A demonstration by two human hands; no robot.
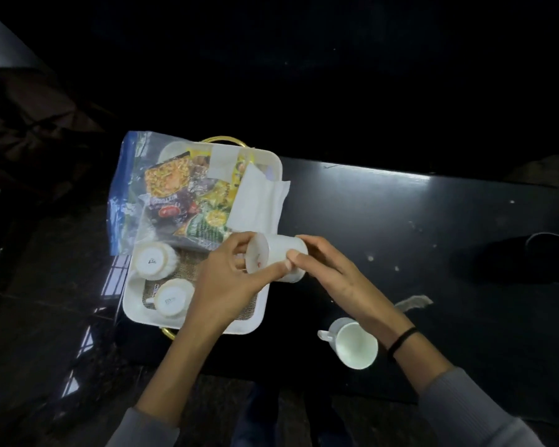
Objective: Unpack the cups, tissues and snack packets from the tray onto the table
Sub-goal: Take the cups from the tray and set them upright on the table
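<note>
Head view: white cup [279,258] held on its side in both hands, above the tray's [133,312] right edge.
Left hand [226,285]: fingers curled round the cup's base end. Right hand [329,275]: thumb and fingers clamped on the other end. Fluted upturned cup [152,261] and handled upturned cup [172,300] at the tray's near-left corner. Snack packets [178,195] in a clear bag [123,195] at its far-left, tissues [255,204] at its far-right. Upright cup [357,345] on the table [433,237] by the near edge, right of the tray.
</note>
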